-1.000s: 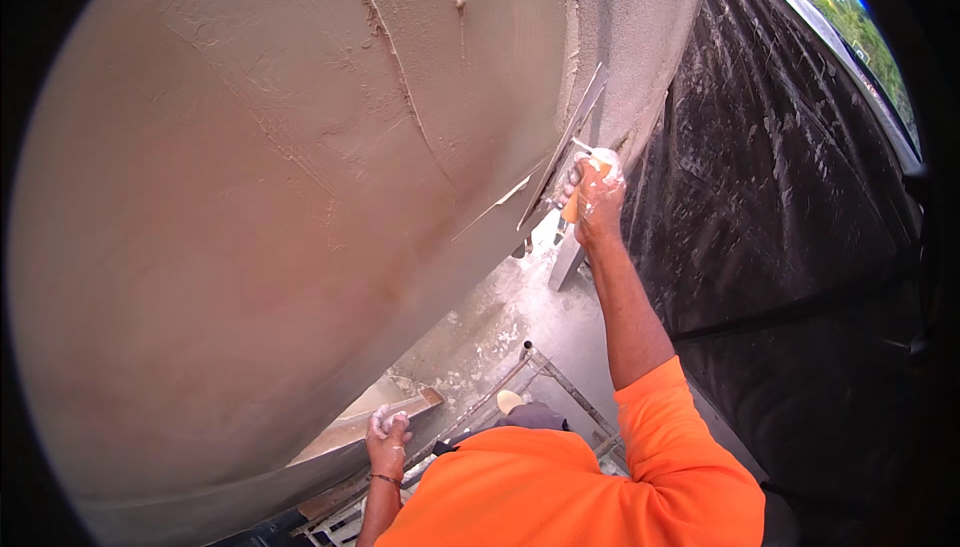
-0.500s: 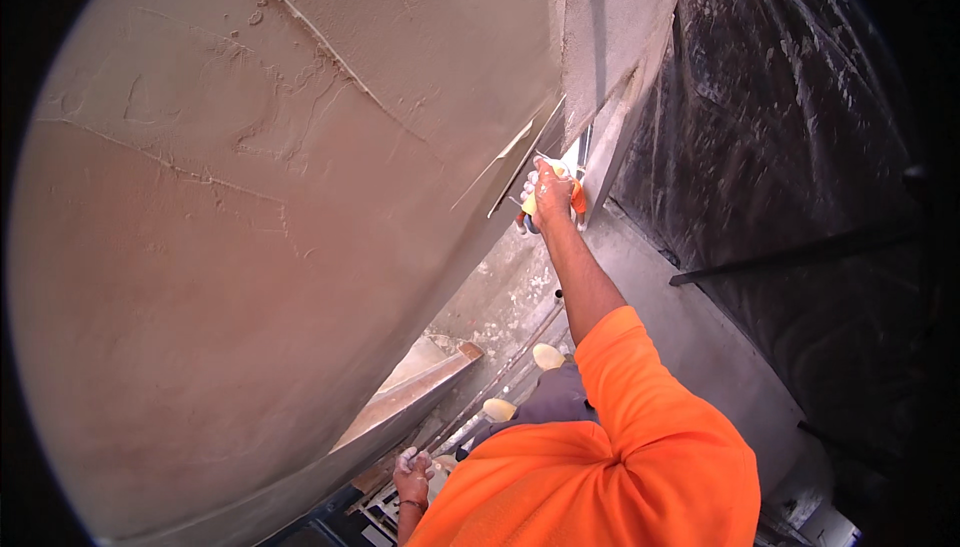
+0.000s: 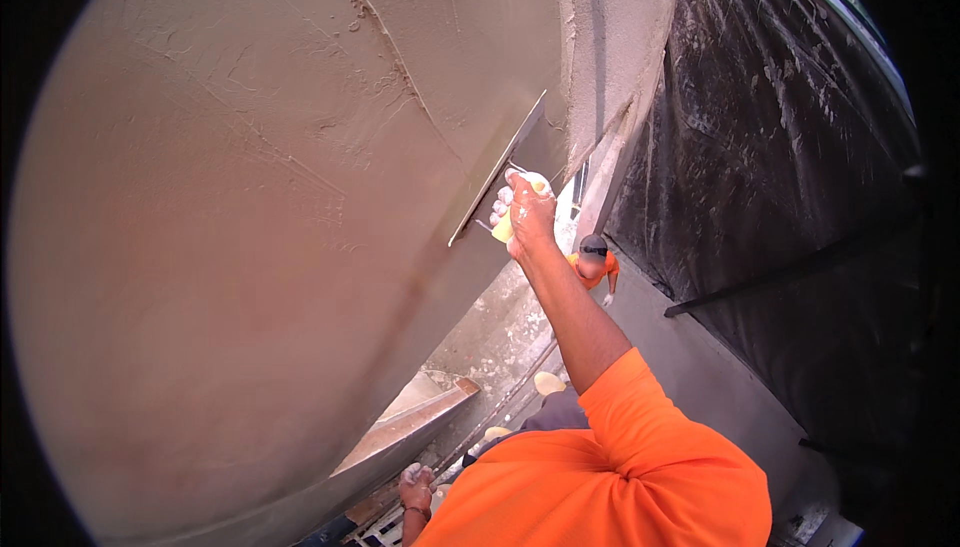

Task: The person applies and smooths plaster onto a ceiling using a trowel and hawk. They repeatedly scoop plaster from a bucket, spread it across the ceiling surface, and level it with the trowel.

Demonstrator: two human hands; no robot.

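Note:
My right hand [image 3: 528,209] is closed around the yellowish handle of a plastering trowel [image 3: 497,169]. White and grey smears cover its fingers. The trowel's long, thin metal blade stands nearly edge-on to my view, tilted against the wet plaster wall [image 3: 230,207] on my left; whether its whole face touches cannot be made out. Low by my body, my left hand [image 3: 416,487] has its fingers curled in, and no tool shows in it. The plaster looks smooth low down, with ridges and drag lines higher up.
Below, beyond my right forearm, stands another person [image 3: 594,262] in an orange shirt and dark cap. Dark plastic sheeting [image 3: 770,137] hangs on the right, with a dark bar [image 3: 790,272] across it. A board-edged ledge [image 3: 405,427] and a pole [image 3: 500,382] lie below the wall.
My right hand has brought the trowel left and slightly down, farther over the plaster. The other person, mostly hidden behind my hand before, now shows below it. My left hand stays low.

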